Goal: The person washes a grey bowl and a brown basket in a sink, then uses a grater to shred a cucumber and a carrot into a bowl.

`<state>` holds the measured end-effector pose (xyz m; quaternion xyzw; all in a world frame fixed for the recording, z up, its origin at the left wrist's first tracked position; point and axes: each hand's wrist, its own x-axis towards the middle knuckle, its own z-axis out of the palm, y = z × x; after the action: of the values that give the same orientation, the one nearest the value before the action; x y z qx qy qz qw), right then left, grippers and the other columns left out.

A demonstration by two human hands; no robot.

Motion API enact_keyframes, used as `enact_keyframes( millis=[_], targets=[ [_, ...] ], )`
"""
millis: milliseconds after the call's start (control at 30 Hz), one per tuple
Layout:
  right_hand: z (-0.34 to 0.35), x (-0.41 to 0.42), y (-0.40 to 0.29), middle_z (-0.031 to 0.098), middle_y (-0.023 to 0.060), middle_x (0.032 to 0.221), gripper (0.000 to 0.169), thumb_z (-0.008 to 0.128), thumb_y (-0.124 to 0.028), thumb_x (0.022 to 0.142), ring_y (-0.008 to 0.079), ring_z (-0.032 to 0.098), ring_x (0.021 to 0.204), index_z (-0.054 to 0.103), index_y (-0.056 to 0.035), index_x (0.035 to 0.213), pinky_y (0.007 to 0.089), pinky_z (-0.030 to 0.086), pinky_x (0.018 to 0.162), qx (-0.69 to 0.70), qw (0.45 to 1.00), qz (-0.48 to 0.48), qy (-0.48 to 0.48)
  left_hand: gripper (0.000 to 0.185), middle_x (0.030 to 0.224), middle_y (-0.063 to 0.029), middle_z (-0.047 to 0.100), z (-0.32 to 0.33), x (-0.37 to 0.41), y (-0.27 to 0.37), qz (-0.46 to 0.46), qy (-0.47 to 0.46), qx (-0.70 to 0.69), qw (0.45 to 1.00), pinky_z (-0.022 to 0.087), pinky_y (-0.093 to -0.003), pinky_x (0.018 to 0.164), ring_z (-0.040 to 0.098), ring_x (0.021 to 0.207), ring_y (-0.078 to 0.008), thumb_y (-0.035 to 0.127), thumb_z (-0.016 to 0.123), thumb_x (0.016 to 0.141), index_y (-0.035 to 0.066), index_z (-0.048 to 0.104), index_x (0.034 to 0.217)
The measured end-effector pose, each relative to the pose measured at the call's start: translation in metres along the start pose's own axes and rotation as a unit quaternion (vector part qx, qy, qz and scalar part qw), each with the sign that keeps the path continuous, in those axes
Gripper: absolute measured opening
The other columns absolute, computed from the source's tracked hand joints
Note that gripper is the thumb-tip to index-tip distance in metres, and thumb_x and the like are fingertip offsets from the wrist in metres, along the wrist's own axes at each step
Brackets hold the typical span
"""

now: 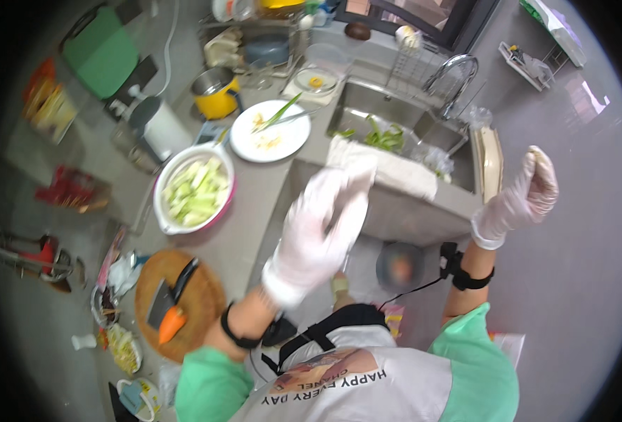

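My left hand (316, 232), in a white translucent glove, is raised in front of the counter's edge and the sink. Its thumb stands apart from the curved fingers, and no object shows between them. My right hand (522, 192), gloved too, is lifted to the right of the sink with fingers bent towards the thumb; whether anything small is pinched there is unclear. On a round wooden cutting board (205, 311) lie a kitchen knife (159, 305) with a black handle and a carrot (172, 324). A white colander (166, 219) in a pink bowl holds cut pale-green vegetable pieces (197, 192).
A white plate (245, 142) bears chopped bits, a green stalk and a metal utensil. Leafy greens (384, 137) lie in the steel sink (353, 100), with a white cloth (395, 174) along its front edge. A yellow pot (218, 105) and white kettle (166, 126) stand behind.
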<state>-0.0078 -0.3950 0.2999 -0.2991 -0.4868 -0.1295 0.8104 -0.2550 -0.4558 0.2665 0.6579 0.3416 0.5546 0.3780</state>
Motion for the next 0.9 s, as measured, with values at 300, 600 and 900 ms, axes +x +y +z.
enact_keyframes(
  millis=[300, 600, 900],
  targets=[
    [-0.124, -0.117, 0.396, 0.039, 0.0175, 0.139, 0.053, 0.056, -0.015, 0.083, 0.0314, 0.042, 0.125, 0.043, -0.0048, 0.133, 0.0407, 0.030, 0.107, -0.036, 0.826, 0.435, -0.356, 0.039, 0.130, -0.0141, 0.051, 0.236, 0.215, -0.352, -0.330, -0.105, 0.090, 0.934, 0.032, -0.0347, 0.104, 0.042, 0.126, -0.0199, 0.012, 0.049, 0.089, 0.006, 0.051, 0.128],
    [-0.111, -0.112, 0.408, 0.041, 0.0146, 0.138, 0.056, 0.054, -0.034, 0.089, 0.0272, 0.034, 0.130, 0.042, 0.0004, 0.132, 0.0338, 0.027, 0.107, -0.019, 0.794, 0.506, -0.336, 0.065, 0.135, -0.0146, 0.046, 0.205, 0.200, -0.328, -0.464, 0.015, -0.243, 0.851, 0.035, -0.0408, 0.102, 0.045, 0.123, -0.0271, 0.051, 0.041, 0.092, 0.003, 0.038, 0.136],
    [-0.057, -0.103, 0.264, 0.059, 0.0113, 0.113, 0.041, 0.054, -0.020, 0.090, 0.0207, 0.057, 0.100, 0.050, 0.0025, 0.124, 0.0355, 0.043, 0.091, 0.069, 0.687, 0.577, -0.438, 0.027, 0.100, -0.0064, 0.066, 0.081, 0.045, -0.185, -0.244, 0.105, -0.238, 0.934, 0.050, -0.0264, 0.076, 0.061, 0.085, -0.0108, 0.027, 0.054, 0.092, 0.004, 0.065, 0.098]
  ],
)
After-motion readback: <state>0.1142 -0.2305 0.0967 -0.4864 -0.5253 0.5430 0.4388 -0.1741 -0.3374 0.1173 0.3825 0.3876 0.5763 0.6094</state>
